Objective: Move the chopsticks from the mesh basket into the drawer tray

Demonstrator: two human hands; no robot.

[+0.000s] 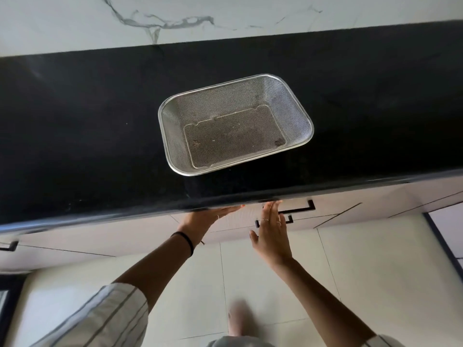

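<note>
A rectangular steel mesh basket (pixel 295 116) sits on the black countertop (pixel 87 134) with nothing inside it. No chopsticks show anywhere. Below the counter edge the white drawer front (pixel 233 221) looks shut, so the drawer tray is hidden. My left hand (pixel 210 219) lies flat against that drawer front, fingers stretched out, holding nothing. My right hand (pixel 271 231) is spread flat beside it, its fingertips near the black drawer handle (pixel 300 209), and it holds nothing.
A second black handle (pixel 288 220) sits just below the first. Another handle (pixel 8 246) shows at the far left. A marble wall (pixel 175 18) runs behind the counter. Pale floor tiles (pixel 363 271) and my foot (pixel 238 319) lie below.
</note>
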